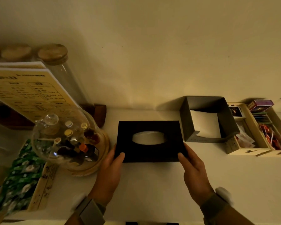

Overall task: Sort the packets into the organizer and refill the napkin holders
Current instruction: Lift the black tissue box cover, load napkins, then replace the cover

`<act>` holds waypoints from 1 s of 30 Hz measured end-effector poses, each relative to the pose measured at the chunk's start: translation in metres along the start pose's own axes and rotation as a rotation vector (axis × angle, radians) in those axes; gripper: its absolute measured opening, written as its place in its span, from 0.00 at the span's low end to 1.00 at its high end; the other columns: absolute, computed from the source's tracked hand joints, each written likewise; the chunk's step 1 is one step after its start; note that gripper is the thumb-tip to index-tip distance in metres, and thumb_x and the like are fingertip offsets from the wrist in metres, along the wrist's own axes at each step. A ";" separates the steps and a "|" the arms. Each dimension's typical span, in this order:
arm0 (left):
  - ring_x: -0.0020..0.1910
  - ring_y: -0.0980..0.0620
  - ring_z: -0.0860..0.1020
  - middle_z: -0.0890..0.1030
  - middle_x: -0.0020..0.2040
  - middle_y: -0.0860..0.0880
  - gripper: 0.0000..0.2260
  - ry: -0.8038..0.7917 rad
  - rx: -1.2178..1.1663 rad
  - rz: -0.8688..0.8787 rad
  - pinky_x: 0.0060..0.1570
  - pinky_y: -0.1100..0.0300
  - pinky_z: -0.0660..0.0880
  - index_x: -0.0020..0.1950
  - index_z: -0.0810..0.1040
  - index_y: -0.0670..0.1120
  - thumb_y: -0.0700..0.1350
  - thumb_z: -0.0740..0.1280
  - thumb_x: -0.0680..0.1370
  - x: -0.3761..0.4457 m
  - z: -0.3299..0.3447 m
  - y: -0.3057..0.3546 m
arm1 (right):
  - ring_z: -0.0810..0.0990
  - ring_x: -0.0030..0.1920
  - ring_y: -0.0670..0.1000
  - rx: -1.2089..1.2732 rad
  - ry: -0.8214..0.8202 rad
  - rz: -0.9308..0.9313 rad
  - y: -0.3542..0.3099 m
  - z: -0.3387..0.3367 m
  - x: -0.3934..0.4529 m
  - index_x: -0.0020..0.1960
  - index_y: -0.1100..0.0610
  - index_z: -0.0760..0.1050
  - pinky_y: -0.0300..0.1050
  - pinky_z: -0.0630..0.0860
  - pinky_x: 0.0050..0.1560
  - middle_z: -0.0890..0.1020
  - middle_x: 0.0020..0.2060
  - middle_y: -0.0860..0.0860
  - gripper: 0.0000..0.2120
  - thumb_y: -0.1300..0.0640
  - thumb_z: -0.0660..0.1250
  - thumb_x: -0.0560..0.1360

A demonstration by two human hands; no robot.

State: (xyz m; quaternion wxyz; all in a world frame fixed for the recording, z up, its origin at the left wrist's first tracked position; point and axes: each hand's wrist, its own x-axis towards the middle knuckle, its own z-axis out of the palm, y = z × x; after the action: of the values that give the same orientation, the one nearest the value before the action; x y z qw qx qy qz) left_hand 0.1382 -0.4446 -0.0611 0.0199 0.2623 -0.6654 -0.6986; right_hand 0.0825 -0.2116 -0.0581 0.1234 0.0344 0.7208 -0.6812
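A black square napkin holder (pixel 150 153) with an oval opening sits at the middle of the white counter, and white napkins (pixel 148 137) show through the opening. My left hand (pixel 111 172) grips its near left corner, my right hand (pixel 194 172) its near right corner. To the right stands a grey open-topped napkin holder (pixel 186 122) with a low stack of white napkins (pixel 205 125) inside. Further right is a wooden organizer (pixel 253 151) with compartments holding sorted packets (pixel 272 137).
A glass dome (pixel 68 140) over small bottles on a wooden base stands left of the black holder. A wooden box of green packets (pixel 20 177) lies at the near left. A leaning menu card (pixel 26 93) and cork-lidded glass jars (pixel 53 54) stand behind.
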 end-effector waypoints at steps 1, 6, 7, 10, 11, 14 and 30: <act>0.65 0.57 0.72 0.76 0.65 0.58 0.17 0.006 -0.008 0.007 0.68 0.52 0.67 0.68 0.71 0.59 0.47 0.62 0.79 0.009 0.004 0.004 | 0.73 0.58 0.32 0.004 0.006 -0.006 -0.003 0.003 0.009 0.63 0.36 0.67 0.28 0.69 0.53 0.76 0.58 0.33 0.19 0.56 0.59 0.79; 0.57 0.62 0.75 0.77 0.55 0.62 0.17 0.077 -0.018 0.096 0.54 0.71 0.70 0.68 0.71 0.55 0.43 0.60 0.80 0.052 0.022 0.026 | 0.68 0.64 0.42 0.012 0.070 0.013 -0.009 0.018 0.050 0.72 0.46 0.62 0.38 0.66 0.59 0.71 0.65 0.43 0.21 0.55 0.58 0.80; 0.54 0.66 0.76 0.77 0.54 0.64 0.17 0.081 -0.018 0.117 0.49 0.76 0.70 0.67 0.72 0.55 0.42 0.60 0.80 0.059 0.024 0.028 | 0.68 0.64 0.43 0.013 0.082 0.024 -0.010 0.020 0.056 0.72 0.47 0.62 0.39 0.66 0.59 0.71 0.66 0.44 0.21 0.55 0.58 0.79; 0.55 0.67 0.76 0.78 0.58 0.58 0.17 0.071 -0.002 0.138 0.52 0.76 0.70 0.68 0.72 0.52 0.40 0.59 0.80 0.076 0.026 0.031 | 0.69 0.63 0.44 0.012 0.111 0.042 -0.009 0.024 0.071 0.72 0.48 0.63 0.35 0.67 0.54 0.72 0.67 0.48 0.22 0.55 0.58 0.79; 0.58 0.62 0.76 0.78 0.61 0.55 0.17 0.065 -0.009 0.143 0.56 0.72 0.70 0.68 0.72 0.50 0.40 0.59 0.80 0.080 0.026 0.030 | 0.69 0.63 0.44 0.010 0.118 0.044 -0.009 0.024 0.074 0.72 0.48 0.63 0.34 0.67 0.53 0.72 0.67 0.48 0.22 0.55 0.58 0.79; 0.62 0.57 0.75 0.78 0.62 0.53 0.18 0.064 -0.042 0.145 0.61 0.65 0.69 0.68 0.72 0.49 0.39 0.59 0.79 0.090 0.030 0.026 | 0.69 0.64 0.46 0.009 0.145 0.050 -0.008 0.023 0.085 0.72 0.48 0.63 0.37 0.66 0.55 0.72 0.67 0.49 0.21 0.55 0.58 0.79; 0.66 0.52 0.72 0.74 0.69 0.48 0.20 0.133 0.081 0.145 0.66 0.58 0.68 0.73 0.65 0.48 0.46 0.57 0.81 0.102 0.044 0.019 | 0.66 0.70 0.52 -0.025 0.200 0.083 -0.003 0.027 0.099 0.73 0.46 0.60 0.47 0.63 0.66 0.69 0.70 0.50 0.22 0.51 0.57 0.79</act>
State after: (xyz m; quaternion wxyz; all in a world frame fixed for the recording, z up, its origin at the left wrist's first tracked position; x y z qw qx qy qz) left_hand 0.0267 -0.4444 -0.0793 0.1038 0.2601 -0.7073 -0.6491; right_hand -0.0102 -0.2507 -0.0780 0.0795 0.1304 0.7359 -0.6596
